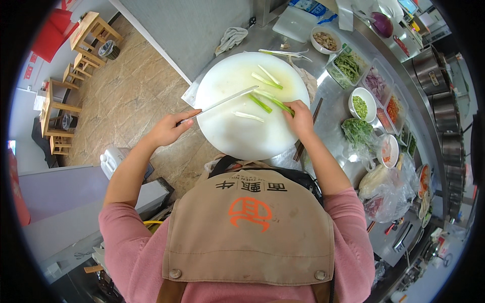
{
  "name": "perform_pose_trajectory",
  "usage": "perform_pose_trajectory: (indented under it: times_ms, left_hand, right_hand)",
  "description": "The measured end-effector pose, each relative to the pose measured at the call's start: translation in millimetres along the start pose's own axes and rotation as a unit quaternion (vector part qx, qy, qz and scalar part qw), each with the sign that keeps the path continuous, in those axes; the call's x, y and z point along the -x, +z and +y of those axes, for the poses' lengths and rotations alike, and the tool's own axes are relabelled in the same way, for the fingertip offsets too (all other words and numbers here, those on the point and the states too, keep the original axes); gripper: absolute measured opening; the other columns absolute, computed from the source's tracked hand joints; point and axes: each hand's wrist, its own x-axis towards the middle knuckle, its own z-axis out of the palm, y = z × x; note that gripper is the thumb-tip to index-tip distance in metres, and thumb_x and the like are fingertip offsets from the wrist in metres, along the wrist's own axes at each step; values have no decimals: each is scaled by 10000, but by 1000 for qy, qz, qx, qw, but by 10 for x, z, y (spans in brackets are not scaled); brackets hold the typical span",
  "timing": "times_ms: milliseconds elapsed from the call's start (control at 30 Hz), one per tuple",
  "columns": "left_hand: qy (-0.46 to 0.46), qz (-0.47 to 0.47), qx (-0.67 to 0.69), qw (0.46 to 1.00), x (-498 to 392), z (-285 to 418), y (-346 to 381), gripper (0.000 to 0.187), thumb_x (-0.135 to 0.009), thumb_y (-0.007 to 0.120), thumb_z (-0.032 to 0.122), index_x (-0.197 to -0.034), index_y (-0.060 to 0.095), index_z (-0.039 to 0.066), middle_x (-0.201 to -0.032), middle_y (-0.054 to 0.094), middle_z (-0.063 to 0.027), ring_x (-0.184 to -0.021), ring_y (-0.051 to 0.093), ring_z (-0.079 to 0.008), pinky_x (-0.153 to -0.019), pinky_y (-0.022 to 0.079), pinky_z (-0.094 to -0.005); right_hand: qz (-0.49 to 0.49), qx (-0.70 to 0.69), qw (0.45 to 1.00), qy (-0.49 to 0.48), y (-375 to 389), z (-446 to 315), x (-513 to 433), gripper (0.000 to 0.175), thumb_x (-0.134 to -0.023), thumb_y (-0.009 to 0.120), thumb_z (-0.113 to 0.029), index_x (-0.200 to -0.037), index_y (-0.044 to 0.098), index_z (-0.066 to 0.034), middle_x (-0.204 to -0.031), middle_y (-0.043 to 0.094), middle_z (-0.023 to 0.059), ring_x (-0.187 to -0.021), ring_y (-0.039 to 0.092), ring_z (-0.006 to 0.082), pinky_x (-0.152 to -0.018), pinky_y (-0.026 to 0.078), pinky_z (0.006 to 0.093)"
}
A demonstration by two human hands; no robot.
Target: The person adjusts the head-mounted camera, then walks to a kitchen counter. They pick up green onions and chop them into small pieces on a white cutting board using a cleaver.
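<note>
My left hand [168,128] grips the handle of a kitchen knife [227,99], its blade reaching over the round white cutting board [246,142]. At the board's right side, my right hand [300,119] has its fingers on the green end of scallion lengths [273,99]. The knife's tip is close to the far end of these lengths. Other cut scallion pieces [267,80] lie farther up the board, and a pale one [248,116] lies nearer to me. A short green piece [260,103] rests beside the held lengths.
Past the board lie more scallions [284,52] and a folded cloth [232,39]. On the steel counter at right are chopsticks [317,110], a bowl of chopped greens [362,101], a container of cut green vegetables [348,66], and bagged leafy greens [356,132]. A wall panel [197,34] stands beyond.
</note>
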Motion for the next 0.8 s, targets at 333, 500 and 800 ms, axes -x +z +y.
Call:
perform_pose_trajectory:
  times_ms: [333,500,800]
  left_hand:
    - [-8,-1,-9,1000,-43,-35,7,426,-959,459,375,-1332,516,178,-914,631,-131,-840,574,-221,-809,447,-349]
    - [-15,-35,-41,998,-179,76,-37,426,-957,455,391,-1323,526,184,-1008,655,-153,-889,595,-246,-836,449,-359]
    - [41,-115,-69,990,-509,25,-239,425,-953,465,375,-1291,549,132,-1186,613,-176,-1073,586,-285,-937,432,-367]
  right_hand:
    - [69,59,991,-102,-39,-263,-58,204,-768,684,-204,-940,698,-94,-860,623,81,-826,610,268,-732,490,373]
    - [-64,8,998,-3,238,-119,-449,191,-752,708,-236,-882,725,-98,-835,646,91,-782,624,251,-713,499,345]
    - [-43,-10,999,-24,318,-120,-415,217,-692,752,-190,-893,724,-117,-811,644,54,-731,625,211,-710,506,332]
